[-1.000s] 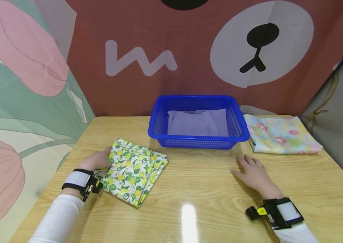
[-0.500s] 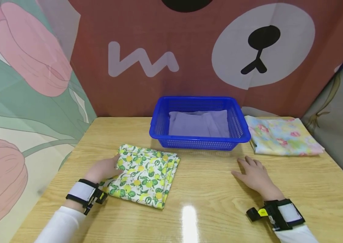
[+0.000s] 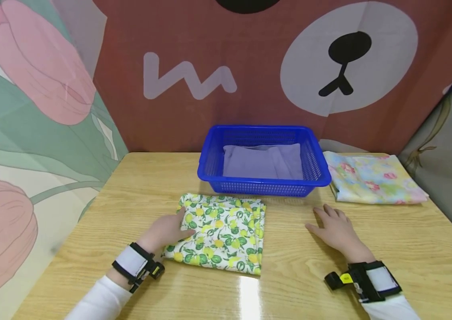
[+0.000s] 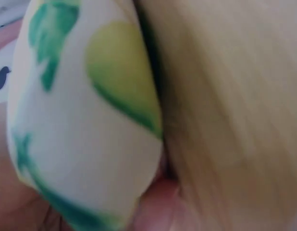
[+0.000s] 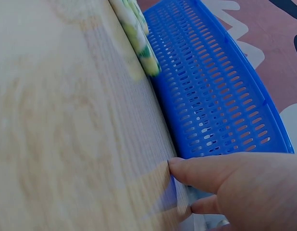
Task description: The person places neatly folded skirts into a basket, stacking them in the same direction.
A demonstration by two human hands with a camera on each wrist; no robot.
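Observation:
A folded lemon-print cloth [image 3: 222,235] lies on the table in front of the basket, its front edge toward me. My left hand [image 3: 165,232] grips its left edge; the thumb shows on top, and some fingers are hidden by the cloth. In the left wrist view, a rounded fold of the lemon-print cloth [image 4: 91,130] sits close against the hand's skin. To the right of the cloth, my right hand [image 3: 336,232] rests on the table with spread, relaxed fingers and holds nothing. The right wrist view has this hand [image 5: 235,185] near the blue basket.
Against the backdrop stands a blue perforated basket [image 3: 264,187] with a folded purple cloth [image 3: 262,163] inside. Right of it, a folded pastel floral cloth [image 3: 374,180] lies on the wooden table [image 3: 290,284]. Printed fabric covers the back and left sides.
My left hand has moved right, carrying the lemon-print cloth along the table. The cloth has turned from slanted to nearly square with the table's edge. My right hand has stayed in place.

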